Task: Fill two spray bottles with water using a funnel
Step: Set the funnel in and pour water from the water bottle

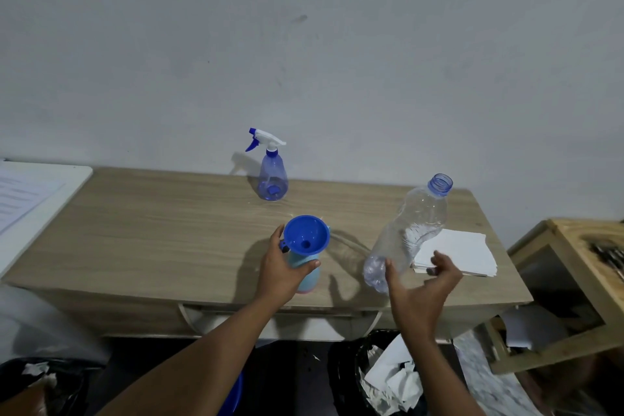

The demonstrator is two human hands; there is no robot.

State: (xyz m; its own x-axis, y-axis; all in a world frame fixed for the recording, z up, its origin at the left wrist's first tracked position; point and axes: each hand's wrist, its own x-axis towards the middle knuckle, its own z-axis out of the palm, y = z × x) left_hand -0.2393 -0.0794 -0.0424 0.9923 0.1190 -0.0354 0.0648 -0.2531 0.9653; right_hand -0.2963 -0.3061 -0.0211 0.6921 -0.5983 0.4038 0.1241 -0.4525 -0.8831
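Your left hand (280,267) grips the pale spray bottle (309,282) near the tabletop's (152,219) front edge, steadying the funnel (305,235) seated in its neck; your right hand (422,287) hangs open beside the tilted water bottle (415,223).

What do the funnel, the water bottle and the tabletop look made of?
The funnel: glossy opaque blue plastic, smooth moulded rim. The water bottle: thin clear plastic, see-through walls. The tabletop: matte printed-looking wood grain, probably laminate, possibly real wood.
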